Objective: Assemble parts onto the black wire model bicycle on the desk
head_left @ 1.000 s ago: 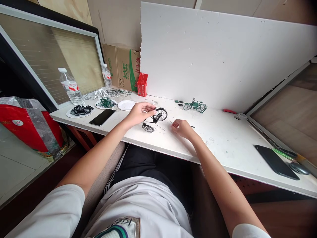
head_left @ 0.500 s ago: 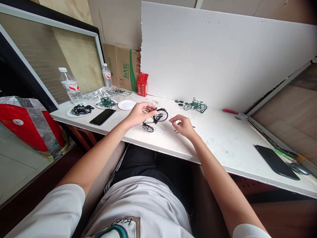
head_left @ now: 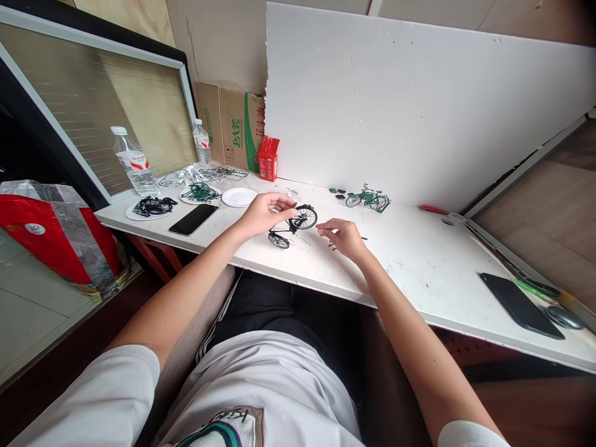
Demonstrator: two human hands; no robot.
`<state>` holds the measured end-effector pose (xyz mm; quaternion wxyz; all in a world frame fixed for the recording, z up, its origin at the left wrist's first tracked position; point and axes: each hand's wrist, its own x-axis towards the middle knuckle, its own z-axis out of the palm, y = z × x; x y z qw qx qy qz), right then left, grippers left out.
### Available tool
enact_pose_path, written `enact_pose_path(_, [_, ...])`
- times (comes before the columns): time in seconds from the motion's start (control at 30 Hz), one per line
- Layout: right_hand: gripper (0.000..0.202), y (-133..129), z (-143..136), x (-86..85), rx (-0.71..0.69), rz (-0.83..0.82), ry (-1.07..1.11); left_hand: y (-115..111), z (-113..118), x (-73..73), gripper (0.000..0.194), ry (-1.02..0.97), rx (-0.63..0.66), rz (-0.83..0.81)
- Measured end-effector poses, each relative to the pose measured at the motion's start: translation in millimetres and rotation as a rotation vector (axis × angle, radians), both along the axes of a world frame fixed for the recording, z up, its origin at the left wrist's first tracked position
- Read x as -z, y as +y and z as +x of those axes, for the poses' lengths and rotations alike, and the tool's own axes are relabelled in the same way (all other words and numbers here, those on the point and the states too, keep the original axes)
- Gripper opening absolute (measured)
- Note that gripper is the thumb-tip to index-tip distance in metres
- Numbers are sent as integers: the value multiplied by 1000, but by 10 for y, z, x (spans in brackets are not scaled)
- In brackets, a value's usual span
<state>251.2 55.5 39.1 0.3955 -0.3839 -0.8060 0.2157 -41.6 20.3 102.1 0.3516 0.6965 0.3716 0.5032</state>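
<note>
A small black model bicycle (head_left: pixel 305 217) is tilted above the white table, with its spoked wheels showing. My left hand (head_left: pixel 271 212) grips it near the upper wheel between thumb and fingers, and part of the frame is hidden behind them. Just right of that wheel, my right hand (head_left: pixel 343 236) is closed in a pinch. Whatever lies between its fingertips is too small to make out. A few tiny dark parts (head_left: pixel 332 246) lie on the table under the right hand.
A green model bicycle (head_left: pixel 367 198) stands at the back. To the left are a plate of black parts (head_left: pixel 151 207), a plate of green parts (head_left: pixel 201 192), a phone (head_left: pixel 193 219) and a water bottle (head_left: pixel 135 162). Another black phone (head_left: pixel 521 304) lies at the right.
My right hand has shifted very slightly left and down, and its fingertips have come closer together. The left hand and the black model bicycle have barely moved.
</note>
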Motion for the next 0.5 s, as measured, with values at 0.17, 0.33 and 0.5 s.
enact_pose_path(0.17, [33, 0, -13, 2, -2, -42, -10, 1, -1, 1, 50, -4, 7, -2])
enact_pose_path(0.33, [26, 48, 7, 71, -70, -13, -67, 0, -1, 2, 49, 1, 6, -4])
enact_pose_path(0.5, [23, 33, -7, 60, -40, -18, -75, 4, 0, 6, 50, 3, 10, -6])
